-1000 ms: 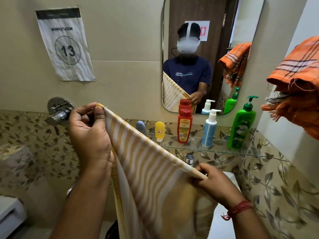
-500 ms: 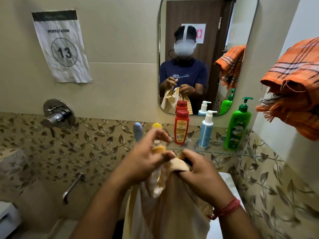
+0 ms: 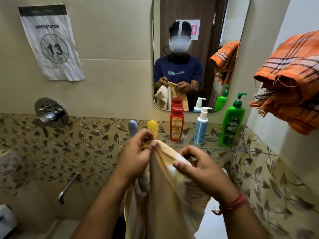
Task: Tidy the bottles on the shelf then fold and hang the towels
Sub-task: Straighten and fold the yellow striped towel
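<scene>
- Head view is showing my left hand (image 3: pixel 136 156) pinching the gathered top corners of the striped towel (image 3: pixel 165 195), its fingers (image 3: pixel 146 137) curled tight on the cloth.
- My right hand (image 3: pixel 200 167) is holding the same top edge just beside it, thumb and fingers closing over a fold, while the rest of the towel is hanging down between my forearms in front of the glass shelf (image 3: pixel 224 149).
- I am judging the fold only half made, so the corners could slip apart if either pinch is loosening, and the layers would be dropping out of line.
- The hanging cloth is sitting close to the yellow bottle (image 3: pixel 152 127) and the blue-grey bottle (image 3: pixel 133 127); a careless lift could be brushing them off the shelf.
- The red bottle (image 3: pixel 176 124), the white pump bottle (image 3: pixel 201 125) and the green pump bottle (image 3: pixel 232 121) are standing upright in a row on the shelf, all capped; I cannot tell how full any of them is.
- The orange towel (image 3: pixel 291 80) is lying bunched high on the right, not yet folded, and I cannot tell what is holding it up.
</scene>
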{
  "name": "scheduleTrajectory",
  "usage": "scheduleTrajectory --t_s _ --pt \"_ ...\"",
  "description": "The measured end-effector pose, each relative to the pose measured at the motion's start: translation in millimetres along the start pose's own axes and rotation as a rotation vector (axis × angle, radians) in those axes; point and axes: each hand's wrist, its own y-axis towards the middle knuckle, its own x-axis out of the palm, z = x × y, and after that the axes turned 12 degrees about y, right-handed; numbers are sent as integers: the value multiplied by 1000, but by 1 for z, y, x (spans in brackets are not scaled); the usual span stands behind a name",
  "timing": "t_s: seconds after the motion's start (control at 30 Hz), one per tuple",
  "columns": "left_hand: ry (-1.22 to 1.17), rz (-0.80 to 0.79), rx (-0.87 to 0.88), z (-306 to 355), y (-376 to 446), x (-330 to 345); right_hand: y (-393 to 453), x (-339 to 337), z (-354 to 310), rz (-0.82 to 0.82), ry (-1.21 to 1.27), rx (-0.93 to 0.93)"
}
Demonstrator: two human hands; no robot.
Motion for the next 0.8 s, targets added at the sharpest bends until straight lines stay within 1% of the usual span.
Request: scheduleTrajectory --t_s 0.07,0.13,0.2,0.27,0.3,0.33,0.4,0.43,0.47,0.5,0.53,0.6,0.67,0.8 --pt "-16 234 -113 -15 8 -7 -5 -16 8 -21 55 98" --pt "-44 410 -188 -30 15 -18 -10 -29 18 -60 8 153" --pt "-58 525 -243 -38 20 -28 -12 -38 30 -73 -130 158" --pt "-52 594 -260 -42 21 -32 -11 -44 39 -68 -160 156" --pt "-53 617 -271 -44 21 -32 -11 -45 40 -63 -100 151" --pt "-64 640 -286 -46 21 -32 -11 -46 41 -52 23 136" --pt "-92 692 -335 -52 23 -30 -13 -44 42 -15 370 110" --pt "-113 722 -357 -54 24 -30 -13 -43 42 -12 496 107" --pt "-146 757 -374 -55 25 -31 -14 -41 44 -29 550 109" --pt "-187 793 -396 -55 25 -33 -14 -39 47 -58 533 112" --pt "-222 831 -427 -55 26 -36 -14 -38 51 -92 437 112" --pt "-267 910 -471 -54 30 -44 -14 -37 66 -158 137 132" --pt "-287 955 -466 -54 32 -50 -16 -37 86 -203 -106 175" --pt "-270 935 -475 -51 31 -45 -12 -33 114 -162 -459 179"
